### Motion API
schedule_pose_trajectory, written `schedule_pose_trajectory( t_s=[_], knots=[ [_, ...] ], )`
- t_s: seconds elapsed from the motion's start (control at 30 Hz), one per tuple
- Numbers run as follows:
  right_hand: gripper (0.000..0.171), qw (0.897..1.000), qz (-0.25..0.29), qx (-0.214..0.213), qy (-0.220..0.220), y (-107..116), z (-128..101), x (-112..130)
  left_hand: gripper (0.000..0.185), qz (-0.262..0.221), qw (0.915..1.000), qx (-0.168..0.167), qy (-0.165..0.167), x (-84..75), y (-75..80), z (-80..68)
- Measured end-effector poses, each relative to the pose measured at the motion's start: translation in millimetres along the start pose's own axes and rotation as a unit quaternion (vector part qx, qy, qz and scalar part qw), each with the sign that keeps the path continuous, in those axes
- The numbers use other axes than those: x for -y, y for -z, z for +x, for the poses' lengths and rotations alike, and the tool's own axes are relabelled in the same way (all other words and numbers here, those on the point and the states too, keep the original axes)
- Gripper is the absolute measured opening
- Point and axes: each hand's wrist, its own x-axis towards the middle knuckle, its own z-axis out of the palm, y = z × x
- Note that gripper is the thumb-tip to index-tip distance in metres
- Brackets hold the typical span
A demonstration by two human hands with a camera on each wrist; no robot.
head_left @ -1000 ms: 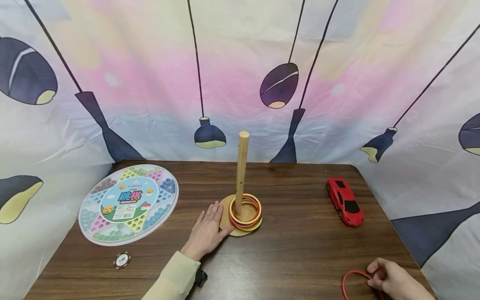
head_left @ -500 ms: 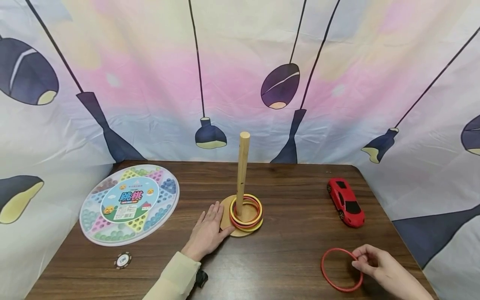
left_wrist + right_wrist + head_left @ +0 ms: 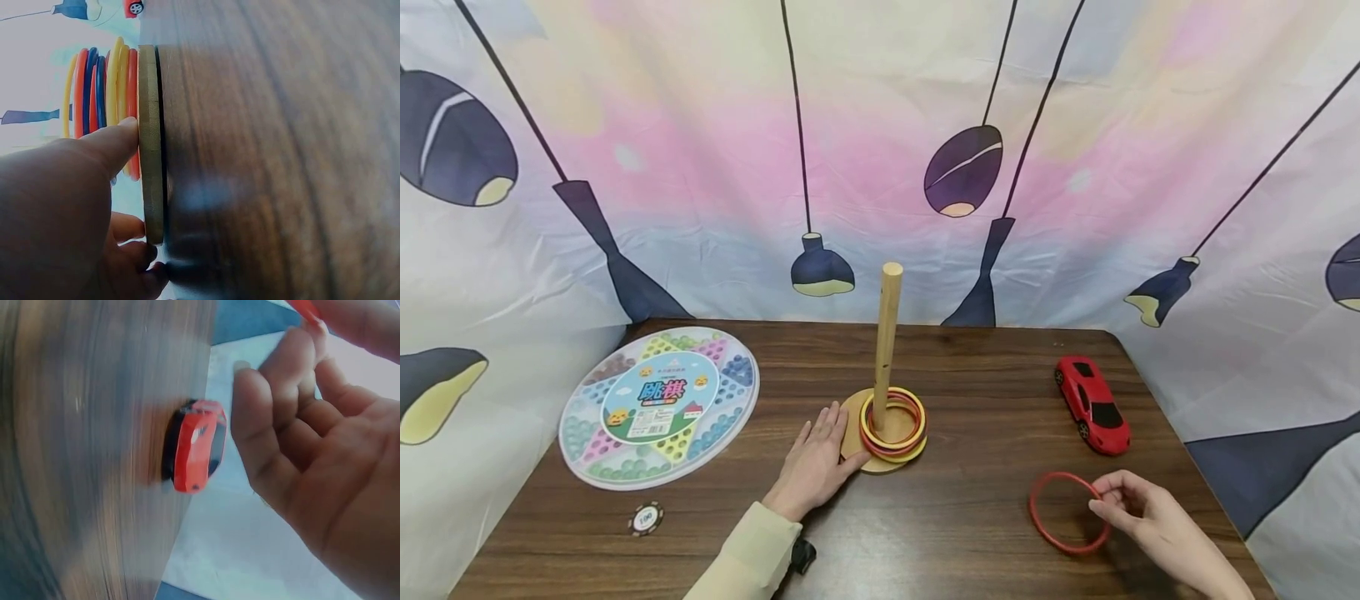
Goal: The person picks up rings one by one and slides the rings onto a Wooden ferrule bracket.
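Note:
My left hand (image 3: 811, 467) lies beside a round wooden base (image 3: 854, 415), its extended fingers and thumb touching the edge. An upright wooden peg (image 3: 888, 342) rises from this base. Stacked rings (image 3: 119, 81) in yellow, red and blue surround the peg's lower part, seen edge-on in the left wrist view. At the front right, my right hand (image 3: 1138, 517) pinches a red ring (image 3: 1063, 476) between thumb and fingers, holding it over the table. Only a bit of that ring shows at the top of the right wrist view.
A red toy car (image 3: 1092, 406) stands at the right of the brown table (image 3: 977, 533). On the left lie a round Chinese checkers board (image 3: 587, 454) and a poker chip (image 3: 645, 519). A printed curtain (image 3: 700, 167) hangs behind the table.
My right hand has brought the red ring from the front right edge leftward and farther over the table, so the whole ring now shows. The left hand has stayed at the base.

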Motion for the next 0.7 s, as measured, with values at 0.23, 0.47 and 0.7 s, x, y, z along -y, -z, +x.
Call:
schedule_pose_trajectory(
  t_s=[0.23,0.47,0.7],
  knots=[
    [0.036,0.998,-0.007,-0.068,0.016,-10,7,13,0.080,0.000,1.0000,0.000,-0.002,0.1,0.4,-0.2],
    [0.031,0.991,0.018,-0.115,0.071,-18,13,30,0.081,0.004,1.0000,-0.002,-0.003,-0.2,0.7,-0.2],
    [0.026,0.982,0.060,-0.141,0.108,-25,20,46,0.081,0.003,1.0000,-0.003,-0.002,-0.4,0.6,-0.3]
  ],
)
